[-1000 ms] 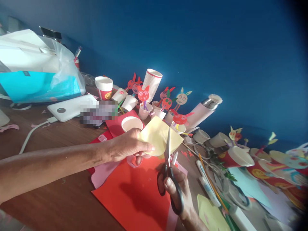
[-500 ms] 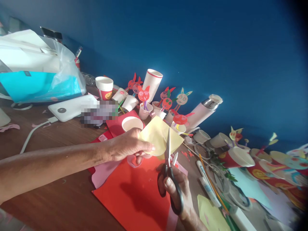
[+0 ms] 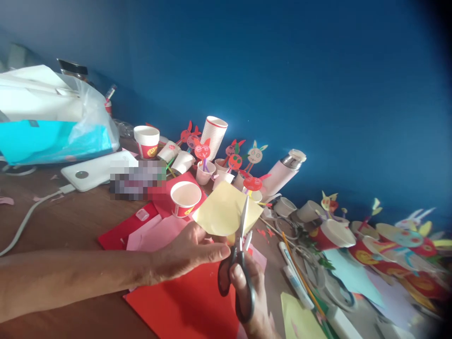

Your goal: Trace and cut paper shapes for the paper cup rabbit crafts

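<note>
My left hand (image 3: 187,252) pinches the lower edge of a pale yellow paper sheet (image 3: 222,212), holding it up above the table. My right hand (image 3: 247,287) grips black-handled scissors (image 3: 240,256) with its fingers through the loops. The blades point upward and are slightly apart, biting into the yellow sheet's right side. Under both hands lies a large red paper sheet (image 3: 187,306), with a pink sheet (image 3: 155,235) beside it. A red-and-white paper cup (image 3: 184,198) stands just behind the yellow sheet.
Paper cups with rabbit-face cutouts on sticks (image 3: 233,160) line the blue wall, beside a stack of cups (image 3: 213,134) and a pink flask (image 3: 282,172). A white power bank (image 3: 95,170) with its cable, a plastic bag (image 3: 52,117), glue sticks (image 3: 294,273) and more paper crafts (image 3: 388,249) crowd the table.
Both hands have come lower and closer to me with the yellow sheet and scissors. My left hand now grips the sheet's lower edge. The view has shifted, uncovering the cup behind.
</note>
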The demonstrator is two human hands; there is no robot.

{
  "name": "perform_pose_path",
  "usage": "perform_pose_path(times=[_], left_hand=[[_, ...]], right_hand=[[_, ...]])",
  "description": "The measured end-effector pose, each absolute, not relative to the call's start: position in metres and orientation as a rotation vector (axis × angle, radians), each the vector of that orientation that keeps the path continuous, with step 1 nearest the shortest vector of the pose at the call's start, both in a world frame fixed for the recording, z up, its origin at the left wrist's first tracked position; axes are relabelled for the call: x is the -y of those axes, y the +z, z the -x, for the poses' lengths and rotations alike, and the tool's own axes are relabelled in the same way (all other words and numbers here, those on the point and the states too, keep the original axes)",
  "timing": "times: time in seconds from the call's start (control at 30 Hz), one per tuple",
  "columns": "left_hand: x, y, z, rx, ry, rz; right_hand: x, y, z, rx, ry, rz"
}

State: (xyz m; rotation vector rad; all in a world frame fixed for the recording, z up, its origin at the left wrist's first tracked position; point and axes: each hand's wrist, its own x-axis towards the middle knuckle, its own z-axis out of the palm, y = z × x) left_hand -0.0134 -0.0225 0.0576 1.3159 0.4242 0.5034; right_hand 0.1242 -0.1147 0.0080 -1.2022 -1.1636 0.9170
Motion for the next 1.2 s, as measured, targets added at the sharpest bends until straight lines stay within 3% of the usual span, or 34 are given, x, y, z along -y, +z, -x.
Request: perform_pose_path(times=[0.27, 1.2], left_hand=[[0.021, 0.062, 0.016, -0.927, 0.438, -1.362], [0.019, 0.059, 0.015, -0.85, 0.556, -1.382]], right_hand=[[0.116, -0.008, -0.115, 1.132, 0.987, 1.19], [0.117, -0.004, -0.12, 1.152, 1.029, 1.152]])
